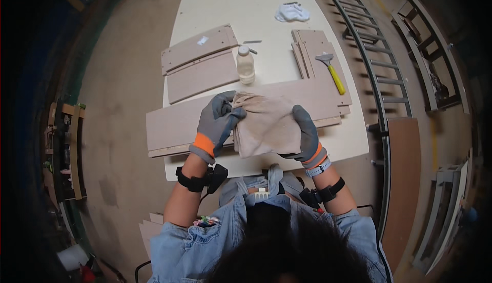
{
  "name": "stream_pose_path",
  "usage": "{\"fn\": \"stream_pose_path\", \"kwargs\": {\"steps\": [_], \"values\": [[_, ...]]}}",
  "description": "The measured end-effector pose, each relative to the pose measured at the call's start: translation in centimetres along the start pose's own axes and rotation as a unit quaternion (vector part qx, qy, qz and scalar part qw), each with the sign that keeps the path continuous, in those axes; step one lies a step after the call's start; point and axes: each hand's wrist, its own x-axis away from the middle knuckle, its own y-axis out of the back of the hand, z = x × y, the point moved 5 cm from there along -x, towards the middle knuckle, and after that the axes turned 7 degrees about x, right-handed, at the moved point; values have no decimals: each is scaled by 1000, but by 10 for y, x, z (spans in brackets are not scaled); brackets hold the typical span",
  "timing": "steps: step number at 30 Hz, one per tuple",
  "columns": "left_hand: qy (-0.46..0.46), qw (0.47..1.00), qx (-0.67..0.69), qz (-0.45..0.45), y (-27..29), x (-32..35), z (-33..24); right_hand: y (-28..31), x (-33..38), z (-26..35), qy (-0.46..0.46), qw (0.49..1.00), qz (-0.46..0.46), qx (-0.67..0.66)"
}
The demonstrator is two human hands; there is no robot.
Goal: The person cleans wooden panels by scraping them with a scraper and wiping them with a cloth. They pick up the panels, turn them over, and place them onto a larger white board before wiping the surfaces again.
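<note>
Between my two gloved hands I hold a folded beige cloth (269, 129) with brownish stains, above the near part of the table. My left hand (219, 119), in a grey glove with an orange cuff, pinches the cloth's upper left corner. At the opposite side my right hand (307, 134) grips its edge, thumb on top and the other fingers hidden underneath. Below the cloth lies a long beige board (174, 124). A clear bottle (246, 68) with a white cap stands just beyond the board.
Brown boards (202, 75) are stacked at the left of the white table (246, 6). On the right-hand stack (312, 52) rests a yellow-handled scraper (335, 78). A crumpled white cloth (292, 12) lies farther back. A roller conveyor (369, 42) runs along the right side.
</note>
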Motion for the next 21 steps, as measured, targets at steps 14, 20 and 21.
{"fn": "stream_pose_path", "kwargs": {"steps": [14,20,21], "values": [[-72,935,-345,-43,49,-9,71,39,80,16,291,622,-273,674],[0,749,-651,-124,81,-10,128,80,77,87,311,320,-538,715],[-2,735,-666,-124,78,-12,139,106,43,70,167,186,-525,814]]}}
